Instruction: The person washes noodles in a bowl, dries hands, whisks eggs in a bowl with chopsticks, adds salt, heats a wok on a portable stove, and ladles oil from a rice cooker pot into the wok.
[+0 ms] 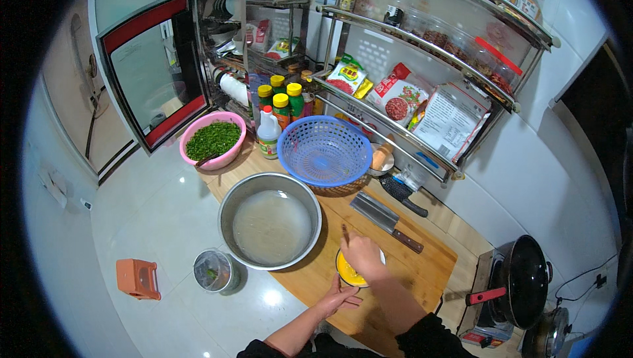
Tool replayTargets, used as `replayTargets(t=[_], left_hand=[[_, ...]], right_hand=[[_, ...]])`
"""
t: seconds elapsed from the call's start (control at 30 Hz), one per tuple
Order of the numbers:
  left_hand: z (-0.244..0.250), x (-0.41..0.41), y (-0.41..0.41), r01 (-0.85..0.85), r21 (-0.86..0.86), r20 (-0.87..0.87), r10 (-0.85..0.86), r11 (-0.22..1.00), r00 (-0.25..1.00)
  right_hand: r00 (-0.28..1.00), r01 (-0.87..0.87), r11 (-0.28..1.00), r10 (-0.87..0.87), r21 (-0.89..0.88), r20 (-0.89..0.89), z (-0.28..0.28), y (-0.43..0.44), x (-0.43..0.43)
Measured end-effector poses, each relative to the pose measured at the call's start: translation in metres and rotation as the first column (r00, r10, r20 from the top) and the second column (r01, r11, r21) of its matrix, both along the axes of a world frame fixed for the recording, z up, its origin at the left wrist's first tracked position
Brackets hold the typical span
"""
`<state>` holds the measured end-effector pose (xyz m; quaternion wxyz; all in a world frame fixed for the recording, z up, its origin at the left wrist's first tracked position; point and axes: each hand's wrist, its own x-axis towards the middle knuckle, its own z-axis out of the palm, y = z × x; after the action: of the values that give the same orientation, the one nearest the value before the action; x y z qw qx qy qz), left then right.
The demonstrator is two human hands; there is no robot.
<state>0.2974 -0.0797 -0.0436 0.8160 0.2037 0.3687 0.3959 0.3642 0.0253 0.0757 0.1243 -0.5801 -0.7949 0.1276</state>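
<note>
A bowl of beaten egg [349, 276] stands on the wooden cutting board [429, 279], close before me. My right hand [362, 255] is over the bowl, closed on what look like chopsticks [344, 231]; their lower ends are hidden by the hand. At the bowl's near left side is my left hand [339, 298], fingers spread, its fingertips against or just beside the rim. Left of the bowl sits a large metal basin [226, 239] with cloudy water. A cleaver [381, 213] with a wooden handle lies flat behind the bowl.
Behind the basin are a blue plastic colander [324, 153], a pink bowl of chopped greens [232, 156] and several bottles [281, 106]. A black knife [399, 192] lies by the wall under a metal rack [390, 123]. At right a black wok [528, 281] rests on a stove; a bin [215, 271] stands on the floor.
</note>
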Motion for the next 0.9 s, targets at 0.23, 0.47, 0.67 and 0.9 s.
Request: replayTargets(t=[0.23, 0.47, 0.67, 0.9], left_hand=[[-0.029, 0.013, 0.006, -0.199, 0.040, 0.040, 0.198, 0.979, 0.979], [-0.035, 0.015, 0.003, -0.181, 0.060, 0.027, 0.179, 0.982, 0.983], [-0.025, 0.006, -0.003, -0.101, 0.087, -0.026, 0.104, 0.991, 0.994], [-0.011, -0.014, -0.025, 0.453, 0.079, -0.397, -0.389, 0.888, 0.831]], right_hand=[[0.990, -0.118, 0.988, 0.125, -0.103, 0.060, -0.030, 0.004, -0.042], [0.977, -0.177, 0.978, 0.189, -0.111, 0.102, -0.048, 0.006, -0.041], [0.985, -0.148, 0.987, 0.152, -0.063, 0.081, -0.042, -0.004, -0.030], [0.980, -0.199, 0.965, 0.199, -0.170, -0.021, -0.023, -0.069, 0.021]])
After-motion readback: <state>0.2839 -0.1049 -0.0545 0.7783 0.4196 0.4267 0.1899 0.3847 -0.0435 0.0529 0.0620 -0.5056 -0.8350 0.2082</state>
